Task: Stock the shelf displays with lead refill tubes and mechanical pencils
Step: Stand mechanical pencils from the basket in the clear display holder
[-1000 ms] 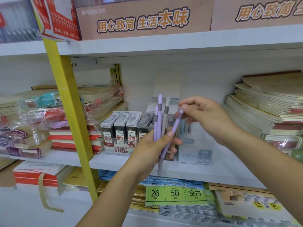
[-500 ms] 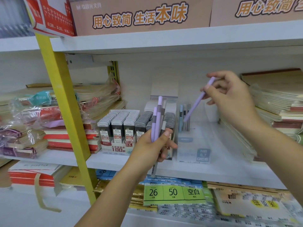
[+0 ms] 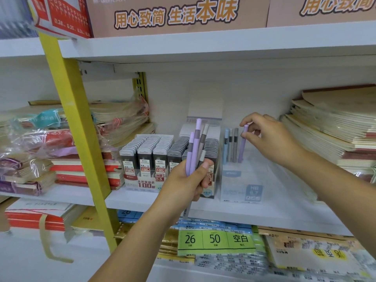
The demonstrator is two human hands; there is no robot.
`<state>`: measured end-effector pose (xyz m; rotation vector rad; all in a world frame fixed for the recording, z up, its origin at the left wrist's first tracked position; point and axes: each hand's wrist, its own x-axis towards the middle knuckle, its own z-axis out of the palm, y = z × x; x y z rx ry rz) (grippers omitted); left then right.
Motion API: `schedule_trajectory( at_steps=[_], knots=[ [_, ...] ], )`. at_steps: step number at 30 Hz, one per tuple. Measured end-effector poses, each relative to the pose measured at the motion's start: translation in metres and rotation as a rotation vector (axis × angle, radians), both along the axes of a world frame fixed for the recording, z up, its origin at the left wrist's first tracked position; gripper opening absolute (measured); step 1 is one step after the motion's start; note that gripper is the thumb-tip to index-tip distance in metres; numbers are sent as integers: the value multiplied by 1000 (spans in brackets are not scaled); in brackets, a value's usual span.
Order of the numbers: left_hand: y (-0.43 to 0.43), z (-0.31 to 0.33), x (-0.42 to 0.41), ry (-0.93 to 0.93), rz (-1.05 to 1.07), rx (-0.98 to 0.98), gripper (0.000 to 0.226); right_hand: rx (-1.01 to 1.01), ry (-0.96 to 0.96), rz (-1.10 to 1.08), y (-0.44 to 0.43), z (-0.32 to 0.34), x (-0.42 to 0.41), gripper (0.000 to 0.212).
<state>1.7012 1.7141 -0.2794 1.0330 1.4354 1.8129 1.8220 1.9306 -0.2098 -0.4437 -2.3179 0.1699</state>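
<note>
three mechanical pencils [image 3: 231, 145] stand in the clear box [image 3: 240, 186]; right hand [image 3: 270, 139] pinches a purple pencil [image 3: 242, 145] beside them; left hand [image 3: 183, 184] grips a bunch [image 3: 195, 151] of four

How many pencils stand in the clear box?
4, left to right: blue pencil, light grey pencil, dark grey pencil, purple pencil pinched by right hand. Others may be hidden.

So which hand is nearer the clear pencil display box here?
Right. The right hand is over the clear display box, pinching a purple pencil by its top inside it. The left hand grips a bunch of pencils to the box's left, before the lead refill display.
</note>
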Motion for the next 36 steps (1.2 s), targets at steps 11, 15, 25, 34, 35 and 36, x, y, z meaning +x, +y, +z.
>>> schedule_trajectory(
  at_steps=[11,15,25,34,35,36],
  knots=[
    [-1,-2,-1,14,-20,-3,22,198,-88,-221,-1,-1,-8,19],
    [-3,-3,0,23,-31,-4,16,177,-39,-202,-17,4,-2,22],
    [1,1,18,81,-79,-21,14,-732,195,427,-84,10,8,14],
    [-5,5,17,55,-11,-37,20,-480,595,294,-49,24,30,20],
    [-6,5,17,51,-13,-36,20,-368,525,228,-44,25,30,18],
    [-6,5,16,57,-17,-36,20,-268,430,162,-39,25,30,17]
  ],
)
